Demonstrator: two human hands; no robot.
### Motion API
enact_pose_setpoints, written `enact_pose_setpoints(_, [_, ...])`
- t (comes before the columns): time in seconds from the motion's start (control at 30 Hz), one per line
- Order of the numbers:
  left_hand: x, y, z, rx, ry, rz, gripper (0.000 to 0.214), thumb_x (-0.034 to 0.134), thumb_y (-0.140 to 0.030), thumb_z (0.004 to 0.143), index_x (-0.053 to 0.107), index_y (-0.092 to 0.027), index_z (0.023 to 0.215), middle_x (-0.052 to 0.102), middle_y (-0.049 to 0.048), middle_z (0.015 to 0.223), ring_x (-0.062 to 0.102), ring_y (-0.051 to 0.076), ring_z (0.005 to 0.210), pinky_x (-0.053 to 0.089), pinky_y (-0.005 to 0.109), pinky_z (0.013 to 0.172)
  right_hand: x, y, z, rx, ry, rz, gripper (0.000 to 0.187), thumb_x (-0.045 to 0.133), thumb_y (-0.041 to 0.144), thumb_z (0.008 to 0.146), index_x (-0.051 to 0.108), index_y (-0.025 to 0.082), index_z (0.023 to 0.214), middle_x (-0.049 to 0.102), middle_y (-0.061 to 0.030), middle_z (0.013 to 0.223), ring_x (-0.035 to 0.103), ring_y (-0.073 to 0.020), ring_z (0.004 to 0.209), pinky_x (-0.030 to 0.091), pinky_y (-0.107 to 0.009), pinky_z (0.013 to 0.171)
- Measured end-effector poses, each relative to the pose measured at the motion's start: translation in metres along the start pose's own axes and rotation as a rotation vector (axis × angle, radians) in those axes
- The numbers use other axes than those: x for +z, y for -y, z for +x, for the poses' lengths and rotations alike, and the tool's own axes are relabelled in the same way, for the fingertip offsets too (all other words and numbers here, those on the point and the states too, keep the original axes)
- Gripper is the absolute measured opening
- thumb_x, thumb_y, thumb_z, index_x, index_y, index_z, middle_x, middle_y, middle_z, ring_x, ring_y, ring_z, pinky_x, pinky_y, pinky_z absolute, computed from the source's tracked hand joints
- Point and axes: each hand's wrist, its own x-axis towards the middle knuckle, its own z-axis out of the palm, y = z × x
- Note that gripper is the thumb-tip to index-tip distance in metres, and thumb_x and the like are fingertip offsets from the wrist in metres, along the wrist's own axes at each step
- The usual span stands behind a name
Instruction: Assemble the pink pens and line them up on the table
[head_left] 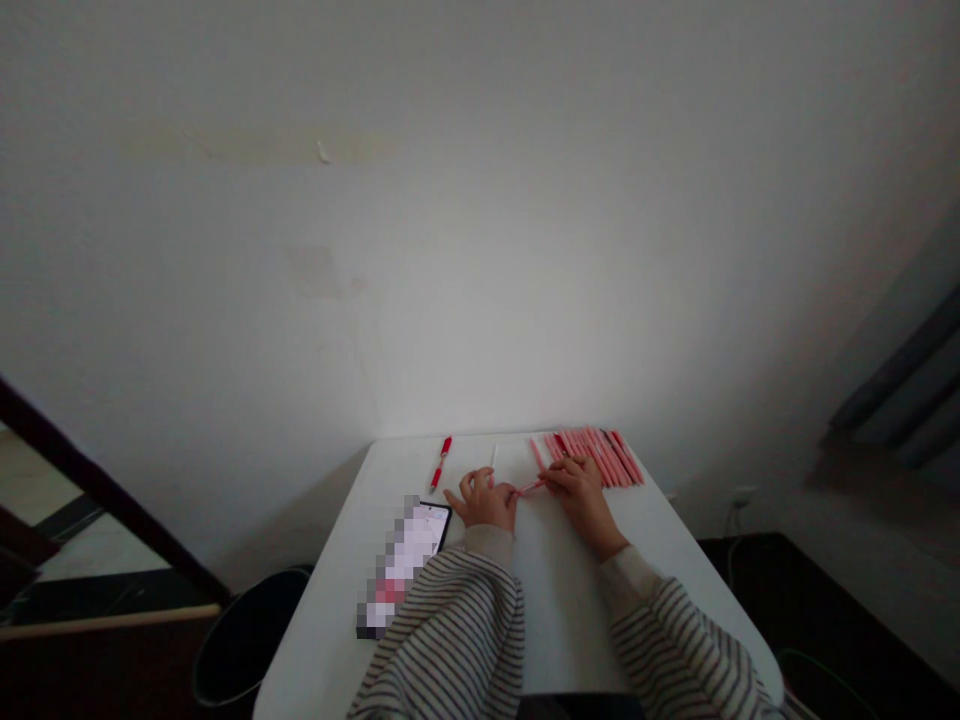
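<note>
Between my two hands runs a slim pink pen (531,487), held low over the white table. My left hand (486,500) pinches its left end between thumb and finger, the other fingers spread. My right hand (579,492) grips the other end, its fingers curled round it. Just beyond my left hand a thin white stick (494,457) lies on the table, partly hidden by the fingers. A row of several pink and red pens (600,455) lies side by side behind my right hand. To the left lies a single red pen (441,465).
A phone (412,550) with a lit screen lies left of my left forearm, partly pixelated. The white table (570,620) meets a pale wall (480,250) at its far edge. A dark bin (251,630) stands at the lower left, and a wall socket (745,494) is at right.
</note>
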Motion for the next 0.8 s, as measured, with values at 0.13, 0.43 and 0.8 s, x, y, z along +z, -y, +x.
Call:
enact_pose_setpoints(0.13, [0.0001,0.0005,0.0002,-0.007,-0.027,-0.011,0.006,0.070,-0.035,0.070,0.072,-0.037,0.074,0.058,-0.0045,0.123,0.038,0.026,0.123,0.013,0.064,0.109,-0.0015,-0.0009,0.0002,0.009,-0.030,0.003,0.019,0.057,0.026,0.085,0.073,0.027,0.096,0.068,-0.0061,0.095,0.046,-0.0246,0.098,0.038,-0.041,0.086])
enact_pose_setpoints(0.43, [0.0025,0.0048,0.0015,-0.032,-0.076,-0.010,0.007,0.066,-0.032,0.072,0.072,-0.032,0.076,0.057,-0.0027,0.124,0.038,0.025,0.122,0.011,0.062,0.110,0.0014,-0.0078,-0.0003,0.020,-0.080,0.004,0.020,0.055,0.030,0.087,0.072,0.025,0.097,0.070,-0.0055,0.093,0.049,-0.0236,0.095,0.038,-0.039,0.086])
enact_pose_setpoints(0.8, [0.0046,0.0038,0.0010,-0.043,-0.106,0.042,0.015,0.060,-0.036,0.077,0.072,-0.027,0.075,0.058,-0.0004,0.124,0.039,0.026,0.122,0.013,0.061,0.110,0.0007,-0.0072,-0.0002,0.031,-0.097,0.001,0.019,0.057,0.031,0.087,0.073,0.026,0.096,0.070,-0.0047,0.093,0.050,-0.0245,0.095,0.039,-0.039,0.084])
